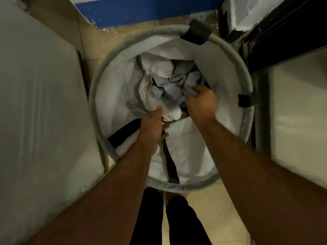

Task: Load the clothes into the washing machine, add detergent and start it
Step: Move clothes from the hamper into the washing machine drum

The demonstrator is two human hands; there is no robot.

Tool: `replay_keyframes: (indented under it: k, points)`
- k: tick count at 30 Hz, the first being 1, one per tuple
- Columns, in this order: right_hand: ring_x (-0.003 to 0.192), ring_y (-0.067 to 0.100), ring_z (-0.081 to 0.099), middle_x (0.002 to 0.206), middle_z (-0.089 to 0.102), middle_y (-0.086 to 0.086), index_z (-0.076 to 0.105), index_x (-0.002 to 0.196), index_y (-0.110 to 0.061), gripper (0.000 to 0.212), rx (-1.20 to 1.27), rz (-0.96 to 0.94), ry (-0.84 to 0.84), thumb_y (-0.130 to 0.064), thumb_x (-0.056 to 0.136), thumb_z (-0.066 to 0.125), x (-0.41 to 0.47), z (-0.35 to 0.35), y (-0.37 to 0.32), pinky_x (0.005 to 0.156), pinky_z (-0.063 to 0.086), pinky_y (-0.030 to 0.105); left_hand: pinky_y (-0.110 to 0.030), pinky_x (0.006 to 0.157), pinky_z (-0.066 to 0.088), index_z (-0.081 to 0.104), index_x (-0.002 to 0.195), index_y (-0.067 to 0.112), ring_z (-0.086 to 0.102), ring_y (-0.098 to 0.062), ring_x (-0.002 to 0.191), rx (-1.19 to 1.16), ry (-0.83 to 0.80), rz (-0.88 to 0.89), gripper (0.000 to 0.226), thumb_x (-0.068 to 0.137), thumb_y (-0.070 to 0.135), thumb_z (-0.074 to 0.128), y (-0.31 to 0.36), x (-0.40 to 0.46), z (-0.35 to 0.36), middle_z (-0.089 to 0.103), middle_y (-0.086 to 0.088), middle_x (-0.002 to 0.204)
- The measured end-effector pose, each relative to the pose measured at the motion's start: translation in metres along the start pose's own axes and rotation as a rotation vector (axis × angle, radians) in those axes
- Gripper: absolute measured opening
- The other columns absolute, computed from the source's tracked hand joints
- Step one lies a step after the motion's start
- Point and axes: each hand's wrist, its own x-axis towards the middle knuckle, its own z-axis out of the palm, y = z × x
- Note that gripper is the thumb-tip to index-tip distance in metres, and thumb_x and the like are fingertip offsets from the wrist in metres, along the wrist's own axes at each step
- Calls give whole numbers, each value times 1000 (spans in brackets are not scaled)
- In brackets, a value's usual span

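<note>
Hamper [246, 80]: we look straight down into a round fabric hamper with a grey padded rim and a pale lining; it stands on the tan floor [208, 206] between a large pale surface on our left and a dark frame on our right.
Clothes [169, 85]: they lie crumpled at the bottom of the hamper, white cloth toward the far and left side, light blue pieces in the middle and toward the right wall.
Left hand [152, 128]: we have it down inside the near-left part of the hamper, thumb out toward the clothes, fingers curled loosely round a fold of the lining and the top of a dark strap; whether it grips a garment we cannot tell.
Right hand [201, 103]: we reach it deeper, by the right wall, fingers folded tight on a bunch of the light blue cloth.
Strap [170, 163]: a dark band runs down the near wall of the lining to the near rim.
Handles [196, 31]: one dark loop sits on the far rim, another on the right rim.
Legs [169, 220]: our dark trousers show just below the near rim.
Wall [141, 13]: a blue band runs along the far edge of the floor.
</note>
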Motion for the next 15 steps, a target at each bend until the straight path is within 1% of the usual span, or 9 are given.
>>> replay_keyframes:
  k: [1,3,4,5,6,8,11,13,15]
  points:
    - [94,32,64,101,70,20,68,105,4,23,26,-25,5,-6,88,56,-7,-14,-10,82,49,34,-33,73,52,57,104,19,61,-14,86,-25,0,-19,30,100,44,42,4,-12,1,60,0,98]
    - [71,27,58,76,65,16,67,83,3,18,74,-24,4,-9,88,54,-22,-41,-27,67,45,33,-33,70,53,54,123,15,63,-17,92,-68,4,-54,45,99,49,40,11,-36,5,62,-4,112]
    - [60,22,49,64,56,10,61,69,-1,23,110,-10,3,-9,88,53,-30,-55,-35,59,37,31,-33,69,54,52,129,14,64,-19,96,-95,0,-73,51,98,52,40,15,-49,8,61,-7,118]
    - [54,17,41,56,46,4,51,58,-8,30,174,3,-13,-10,89,52,-39,-67,-43,56,33,30,-34,69,55,50,132,14,64,-21,99,-131,-7,-94,54,97,54,39,17,-61,11,61,-8,123]
    - [53,16,38,54,40,0,43,54,-15,35,256,22,-26,-11,89,50,-51,-81,-53,56,33,31,-35,70,55,49,133,13,64,-22,101,-168,-19,-117,57,97,56,39,21,-74,14,60,-9,126]
    - [56,20,40,56,41,3,40,56,-18,31,418,78,-60,-15,87,46,-75,-109,-74,54,35,35,-41,77,57,49,133,14,64,-26,103,-233,-45,-150,61,95,59,39,31,-100,17,58,-10,128]
    - [56,23,42,60,42,11,45,65,-12,22,584,201,-128,-10,87,44,-109,-150,-101,52,35,33,-52,89,54,48,134,14,63,-33,104,-350,-96,-207,69,90,66,41,46,-136,20,56,-16,129]
    - [50,24,42,62,44,12,51,69,-7,21,652,296,-179,-8,89,45,-134,-180,-120,48,35,30,-55,88,54,49,134,12,64,-38,103,-461,-159,-219,76,86,71,42,56,-166,19,58,-21,127]
    - [45,22,42,63,48,12,62,76,-7,26,708,309,-249,-8,92,43,-156,-207,-136,43,34,27,-53,92,52,53,131,8,63,-39,108,-557,-236,-212,79,84,71,45,67,-194,19,60,-24,125]
